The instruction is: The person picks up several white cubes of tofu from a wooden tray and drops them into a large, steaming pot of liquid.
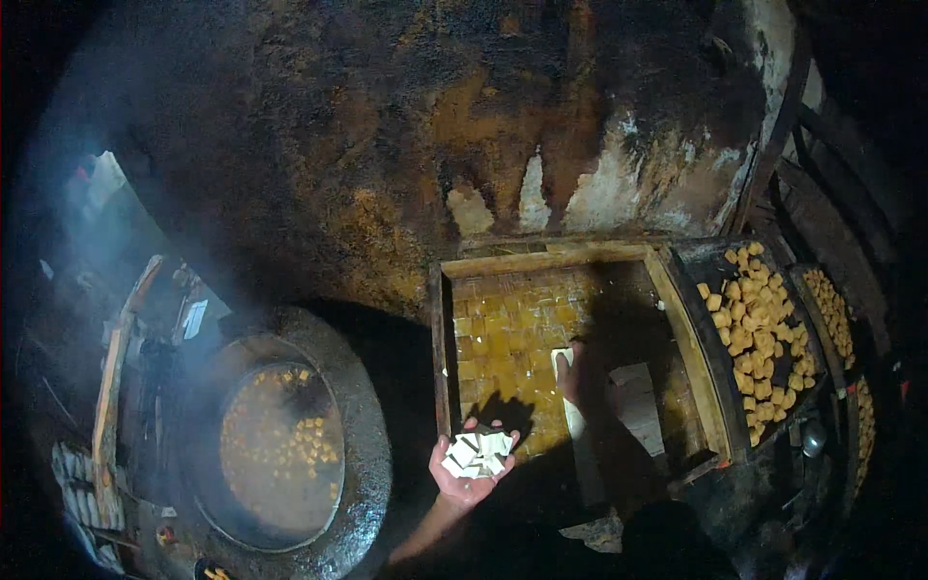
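My left hand [462, 483] is palm up at the front left of a wooden-framed tray [546, 259], its fingers curled around a heap of small white tofu pieces [478, 454]. Over the tray, my right hand [572, 375] is in deep shadow. It is at the upper end of a long, pale flat strip [572, 416] and seems to touch it; the shadow hides how its fingers sit. The tray has a yellow-brown woven bottom [507, 338], wet-looking, with small white crumbs. To the right of my right hand lies a grey flat piece [635, 406].
At left, a large round pan [367, 464] holds murky, steaming liquid with many golden fried pieces [314, 440]. Golden pieces [759, 329] also fill a dark tray at right, with more trays beyond. A stained wall [387, 145] rises behind. A rough wooden post [121, 387] stands left of the pan.
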`<state>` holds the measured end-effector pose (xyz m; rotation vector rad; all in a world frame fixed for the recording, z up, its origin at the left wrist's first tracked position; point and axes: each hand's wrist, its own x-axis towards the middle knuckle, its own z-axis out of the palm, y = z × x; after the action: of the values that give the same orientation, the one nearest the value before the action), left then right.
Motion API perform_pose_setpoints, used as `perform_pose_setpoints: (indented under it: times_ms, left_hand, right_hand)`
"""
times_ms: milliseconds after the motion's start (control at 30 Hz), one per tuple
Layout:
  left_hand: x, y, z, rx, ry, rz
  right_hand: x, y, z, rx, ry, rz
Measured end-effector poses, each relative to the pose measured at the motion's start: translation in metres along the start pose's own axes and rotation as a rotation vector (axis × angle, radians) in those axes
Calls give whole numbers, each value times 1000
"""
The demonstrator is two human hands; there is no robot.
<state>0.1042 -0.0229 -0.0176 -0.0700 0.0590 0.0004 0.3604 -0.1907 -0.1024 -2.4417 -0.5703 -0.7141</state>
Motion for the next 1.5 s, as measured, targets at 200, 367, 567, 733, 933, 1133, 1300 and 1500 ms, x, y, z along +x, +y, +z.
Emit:
perform_pose_setpoints:
  times_ms: [200, 367, 567, 733, 933, 1133, 1300, 1500]
  left_hand:
    - [-6, 5, 1, -25, -58, 31]
    - [-18, 11, -2, -50, -29, 97]
    - [-27, 24, 0, -151, -135, 150]
    - [-69, 64, -3, -185, -178, 322]
    - [-115, 135, -36, -88, -172, 599]
    - [-188, 249, -120, 123, 148, 779]
    - [-249, 343, -213, 333, 654, 869]
    - [-283, 368, -314, 905, 1349, 766]
  right_hand:
    - [8, 2, -9, 15, -199, -141]
    - [29, 1, -9, 97, -231, -177]
    - [18, -7, -24, 81, -209, -67]
    - [12, -31, -25, 83, -250, -27]
    - [11, -32, -44, 21, -267, 39]
    - [14, -34, -52, -20, -286, 87]
    - [17, -41, -53, -29, -298, 98]
    - [22, -51, -32, 40, -336, 91]
